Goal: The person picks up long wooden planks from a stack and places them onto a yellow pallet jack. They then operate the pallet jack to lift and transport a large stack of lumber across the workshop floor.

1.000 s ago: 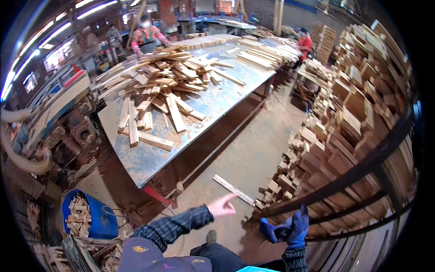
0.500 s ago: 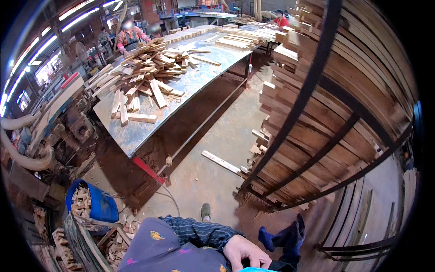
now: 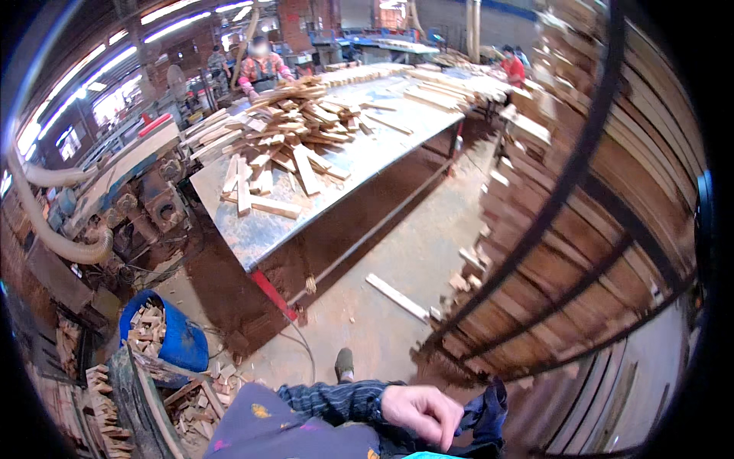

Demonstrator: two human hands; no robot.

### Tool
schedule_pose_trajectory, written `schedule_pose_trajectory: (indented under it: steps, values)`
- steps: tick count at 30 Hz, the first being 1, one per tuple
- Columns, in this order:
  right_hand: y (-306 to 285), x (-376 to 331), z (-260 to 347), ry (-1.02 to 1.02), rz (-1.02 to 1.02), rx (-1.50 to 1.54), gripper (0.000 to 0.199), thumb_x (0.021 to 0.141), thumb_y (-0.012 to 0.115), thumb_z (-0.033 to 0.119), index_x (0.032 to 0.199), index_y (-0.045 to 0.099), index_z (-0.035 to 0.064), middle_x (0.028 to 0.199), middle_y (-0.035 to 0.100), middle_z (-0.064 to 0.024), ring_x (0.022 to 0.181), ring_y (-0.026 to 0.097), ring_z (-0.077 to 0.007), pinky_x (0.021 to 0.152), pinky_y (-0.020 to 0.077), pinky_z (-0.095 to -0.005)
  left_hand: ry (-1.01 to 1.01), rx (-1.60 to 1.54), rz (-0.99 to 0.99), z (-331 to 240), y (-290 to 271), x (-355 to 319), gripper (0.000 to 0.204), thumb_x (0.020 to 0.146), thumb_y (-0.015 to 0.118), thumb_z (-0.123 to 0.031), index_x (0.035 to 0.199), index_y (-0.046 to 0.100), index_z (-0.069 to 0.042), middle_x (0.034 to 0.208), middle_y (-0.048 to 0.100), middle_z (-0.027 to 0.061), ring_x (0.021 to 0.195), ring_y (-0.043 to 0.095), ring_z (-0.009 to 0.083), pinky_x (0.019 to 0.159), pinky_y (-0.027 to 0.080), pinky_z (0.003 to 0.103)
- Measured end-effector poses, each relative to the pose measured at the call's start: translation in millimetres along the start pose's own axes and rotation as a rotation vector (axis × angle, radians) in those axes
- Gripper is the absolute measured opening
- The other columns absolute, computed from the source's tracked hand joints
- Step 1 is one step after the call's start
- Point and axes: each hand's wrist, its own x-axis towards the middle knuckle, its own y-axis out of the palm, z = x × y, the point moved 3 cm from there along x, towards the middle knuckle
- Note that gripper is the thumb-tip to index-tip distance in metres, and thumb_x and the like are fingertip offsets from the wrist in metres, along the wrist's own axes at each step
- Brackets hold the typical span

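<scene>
My bare left hand [image 3: 423,411], in a dark striped sleeve, reaches across the front of my body. Its fingers are curled downward beside dark cloth at the lower edge; what they hold, if anything, is hidden. Just to its right is what looks like my right hand [image 3: 487,404] in a dark blue glove, its fingers not clearly made out. A bright blue edge [image 3: 428,455] shows beneath the left hand. A dark patterned apron [image 3: 294,428] covers my lap, and one shoe [image 3: 345,362] stands on the floor.
Ahead is a metal-topped table [image 3: 252,237] bearing a heap of wooden strips [image 3: 306,126]. A dark metal rack [image 3: 581,153] of stacked boards rises at right. A blue bin [image 3: 183,348] of offcuts stands left; one strip [image 3: 397,298] lies on the floor. A co-worker [image 3: 260,69] is behind the heap.
The view has shifted, so the table and rack appear farther right and lower. My left hand has risen a little, and the dark blue glove has come closer beside it.
</scene>
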Motion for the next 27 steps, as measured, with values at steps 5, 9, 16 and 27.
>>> schedule_pose_trajectory:
  steps: [5, 9, 16, 27]
  values:
    - [113.6, 100.1, 22.0, -0.171, 0.103, -0.157, 0.028, 0.09, 0.06, 0.024, 0.107, 0.06, 0.0019, 0.088, 0.057, -0.002, 0.08, 0.054, -0.0179, 0.083, 0.0451, -0.0314, 0.058, 0.009, -0.486, -44.7, -115.8, -140.9, 0.052, 0.096, 0.051, -0.043, 0.116, 0.061, 0.004, 0.082, 0.052, 0.0017, 0.071, 0.043, 0.0109, 0.065, 0.034, 0.023]
    - [224.2, 134.6, 69.7, -0.145, -0.004, -0.056, 0.028, 0.09, 0.06, 0.024, 0.107, 0.06, 0.0021, 0.088, 0.057, -0.0023, 0.08, 0.054, -0.0183, 0.083, 0.0455, -0.0318, 0.053, 0.272, -0.208, 5.2, -168.5, -220.6, 0.03, 0.09, 0.067, -0.021, 0.103, 0.066, 0.006, 0.106, 0.066, 0.0097, 0.093, 0.059, 0.0178, 0.08, 0.049, 0.036]
    - [370.1, 147.7, 83.4, -0.049, 0.087, -0.082, 0.028, 0.091, 0.059, 0.025, 0.106, 0.059, 0.0023, 0.088, 0.057, -0.003, 0.08, 0.054, -0.0191, 0.082, 0.046, -0.0325, -0.036, 0.194, -0.209, -85.1, -247.3, -278.7, 0.034, 0.092, 0.065, -0.016, 0.117, 0.06, 0.006, 0.115, 0.064, 0.0115, 0.107, 0.056, 0.0224, 0.094, 0.045, 0.037]
    - [489.9, 143.1, 83.8, 0.032, 0.248, -0.142, 0.027, 0.091, 0.057, 0.025, 0.106, 0.059, 0.0028, 0.089, 0.058, -0.004, 0.08, 0.055, -0.0203, 0.081, 0.0468, -0.0336, -0.01, 0.06, -0.64, -162.0, -252.2, -319.1, 0.049, 0.091, 0.061, -0.036, 0.115, 0.061, 0.006, 0.112, 0.064, 0.0119, 0.105, 0.058, 0.0211, 0.094, 0.045, 0.035]
